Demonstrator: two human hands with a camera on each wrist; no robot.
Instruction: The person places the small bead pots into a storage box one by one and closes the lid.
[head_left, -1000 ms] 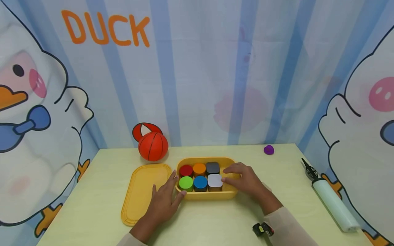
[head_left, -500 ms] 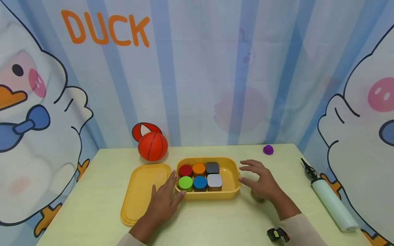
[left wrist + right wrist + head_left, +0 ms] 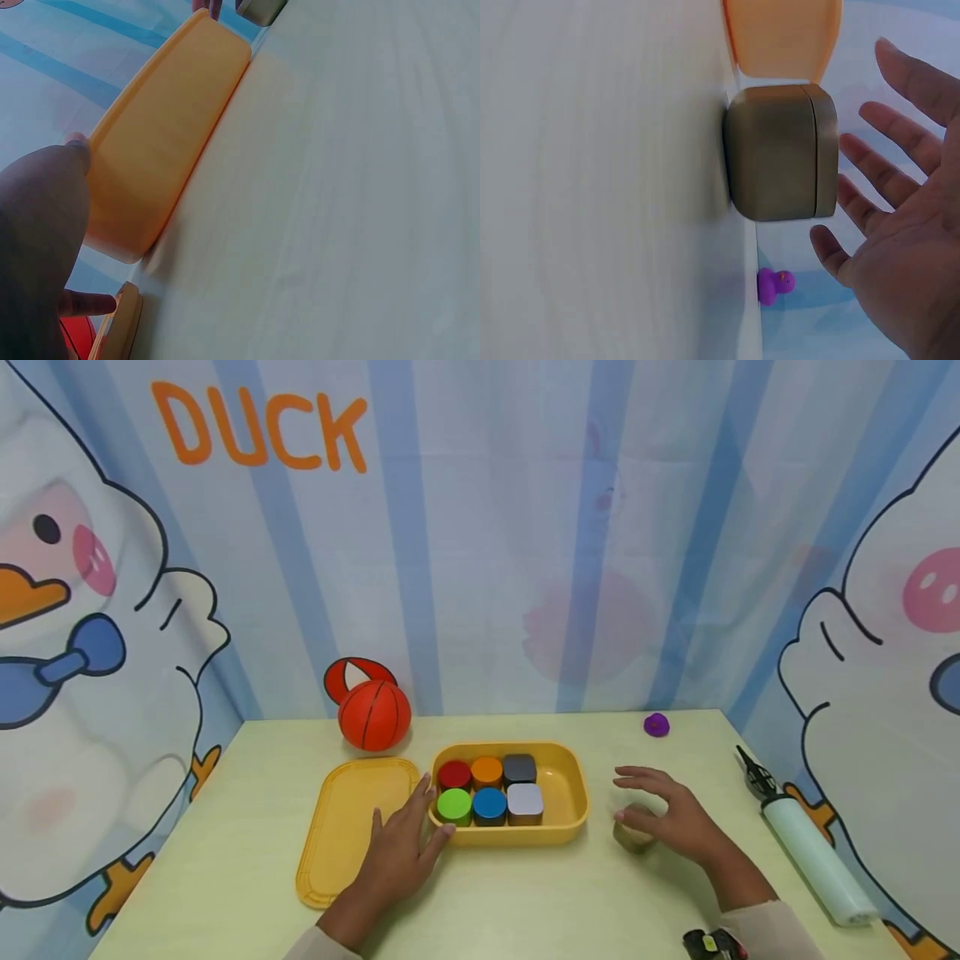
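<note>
Beside the right end of the yellow tray (image 3: 510,837), a brownish tin (image 3: 632,837) stands on the table (image 3: 540,902), partly hidden by the right grip (image 3: 678,820). Open table spreads in front of the tray and between the tin and the mint cylinder (image 3: 817,860); a purple toy (image 3: 656,725) sits by the far edge. The right grip is wide; I cannot tell whether it touches the tin. The left grip (image 3: 397,853), also wide, touches the tray's left end. Only the right wrist view shows the tin's seam.
</note>
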